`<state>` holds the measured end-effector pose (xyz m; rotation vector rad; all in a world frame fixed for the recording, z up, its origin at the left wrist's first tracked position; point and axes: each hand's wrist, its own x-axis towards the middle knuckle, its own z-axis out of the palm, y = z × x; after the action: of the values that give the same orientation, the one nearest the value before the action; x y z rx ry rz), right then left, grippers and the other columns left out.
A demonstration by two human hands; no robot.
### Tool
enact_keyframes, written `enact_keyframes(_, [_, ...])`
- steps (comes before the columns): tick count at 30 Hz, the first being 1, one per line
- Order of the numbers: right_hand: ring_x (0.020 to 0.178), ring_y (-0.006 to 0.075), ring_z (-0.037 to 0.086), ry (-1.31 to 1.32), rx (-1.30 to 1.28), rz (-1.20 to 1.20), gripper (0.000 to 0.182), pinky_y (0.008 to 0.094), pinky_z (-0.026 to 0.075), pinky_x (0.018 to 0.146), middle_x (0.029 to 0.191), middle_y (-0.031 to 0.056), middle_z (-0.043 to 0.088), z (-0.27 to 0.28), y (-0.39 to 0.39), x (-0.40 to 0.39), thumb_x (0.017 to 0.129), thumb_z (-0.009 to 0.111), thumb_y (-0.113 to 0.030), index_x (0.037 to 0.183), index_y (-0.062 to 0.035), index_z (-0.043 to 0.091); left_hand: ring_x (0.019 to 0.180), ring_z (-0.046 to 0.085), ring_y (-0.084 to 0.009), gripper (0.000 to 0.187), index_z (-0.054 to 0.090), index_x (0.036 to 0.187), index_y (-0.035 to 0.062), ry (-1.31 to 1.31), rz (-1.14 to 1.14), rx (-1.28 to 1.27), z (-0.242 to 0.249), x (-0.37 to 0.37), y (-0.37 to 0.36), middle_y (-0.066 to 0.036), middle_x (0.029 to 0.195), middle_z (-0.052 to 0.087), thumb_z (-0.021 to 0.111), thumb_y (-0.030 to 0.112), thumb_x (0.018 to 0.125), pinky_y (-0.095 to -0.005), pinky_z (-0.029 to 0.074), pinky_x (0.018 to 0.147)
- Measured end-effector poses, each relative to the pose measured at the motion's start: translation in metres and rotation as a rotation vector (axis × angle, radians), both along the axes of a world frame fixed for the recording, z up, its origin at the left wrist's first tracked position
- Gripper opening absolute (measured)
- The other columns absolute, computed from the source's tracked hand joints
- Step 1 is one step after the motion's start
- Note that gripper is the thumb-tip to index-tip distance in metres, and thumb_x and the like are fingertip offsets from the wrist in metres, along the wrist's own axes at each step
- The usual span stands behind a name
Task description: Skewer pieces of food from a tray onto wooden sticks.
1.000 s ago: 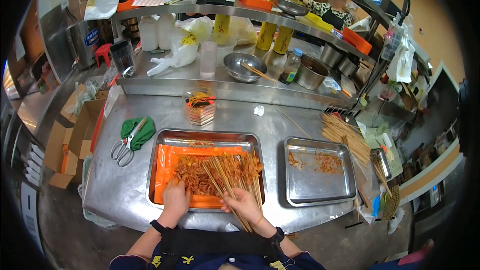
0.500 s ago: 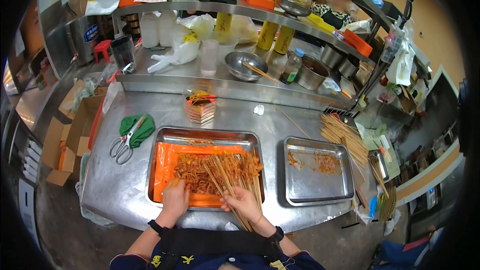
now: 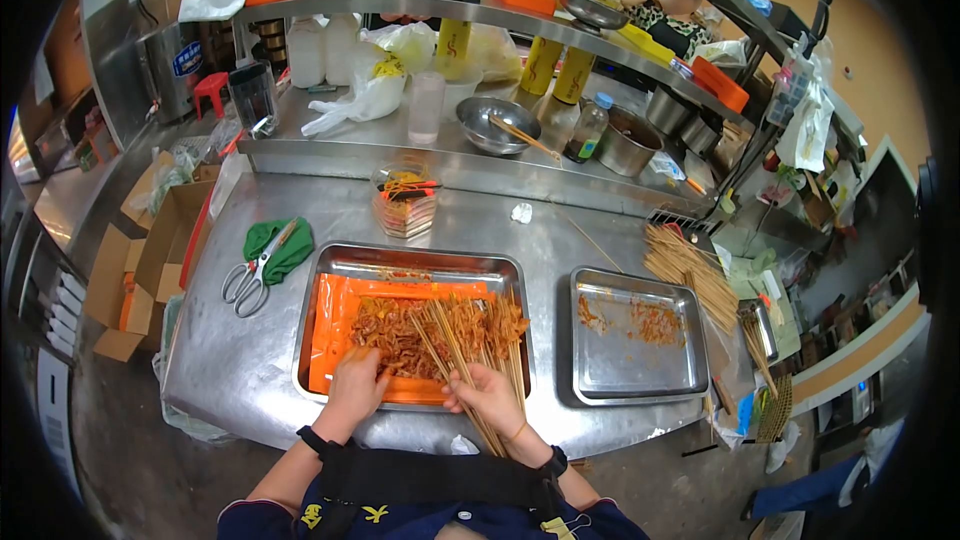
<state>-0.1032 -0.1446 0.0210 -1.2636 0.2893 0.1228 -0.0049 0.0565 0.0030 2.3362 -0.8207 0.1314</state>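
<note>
My right hand [image 3: 488,398] is closed around a bundle of bamboo skewers [image 3: 452,345], their upper ends leaning over the meat. My left hand [image 3: 360,382] reaches into the near left part of the reddish, sauced meat slices [image 3: 395,332], its fingers bent; what they pinch is hidden. The meat lies on an orange plastic bag [image 3: 328,325] inside a steel tray [image 3: 425,258]. Along the tray's right side, several skewers loaded with meat [image 3: 503,325] lie with their bare ends toward me.
To the right stands a second steel tray [image 3: 640,375] with sauce scraps. Scissors [image 3: 250,285] rest by a green cloth [image 3: 292,252] on the left. Behind the meat is a clear tub [image 3: 405,215]. Loose skewers [image 3: 690,270] are heaped at the back right. A co-worker [image 3: 672,25] is beyond the shelf.
My left hand has shifted slightly at the meat's near left edge. The right hand keeps its hold on the skewers. The whole view has tilted a little.
</note>
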Motion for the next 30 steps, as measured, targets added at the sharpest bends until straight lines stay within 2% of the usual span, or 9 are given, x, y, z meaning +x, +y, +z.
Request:
enact_keyframes(4, [0.068, 0.0128, 0.061, -0.006, -0.001, 0.009, 0.013, 0.0213, 0.050, 0.057, 0.084, 0.0083, 0.061, -0.0004, 0.0000, -0.0005, 0.087, 0.052, -0.006, 0.098, -0.0001, 0.052, 0.082, 0.050, -0.0368, 0.013, 0.051, 0.079, -0.0019, -0.014, -0.002, 0.008, 0.0015, -0.0008, -0.0004, -0.019, 0.080, 0.052, 0.054, 0.003, 0.067, -0.0441, 0.041, 0.073])
enact_keyframes(16, [0.067, 0.0127, 0.061, 0.011, -0.010, 0.012, 0.013, 0.0218, 0.050, 0.057, 0.083, 0.0079, 0.061, -0.0012, -0.0005, 0.0005, 0.087, 0.052, -0.007, 0.098, -0.0001, 0.052, 0.084, 0.050, -0.0355, 0.014, 0.053, 0.077, -0.0008, 0.018, 0.010, 0.026, 0.0022, -0.0006, -0.0006, -0.017, 0.083, 0.052, 0.061, 0.007, 0.068, -0.0427, 0.042, 0.073])
enact_keyframes(30, [0.067, 0.0120, 0.061, 0.017, 0.016, 0.017, 0.011, 0.0207, 0.050, 0.057, 0.083, 0.0077, 0.061, -0.0039, -0.0018, 0.0018, 0.087, 0.052, -0.007, 0.096, -0.0008, 0.052, 0.083, 0.050, -0.0369, 0.012, 0.053, 0.080, -0.0013, 0.019, 0.035, 0.044, -0.0010, 0.0015, -0.0021, -0.018, 0.083, 0.051, 0.057, 0.002, 0.069, -0.0434, 0.042, 0.072])
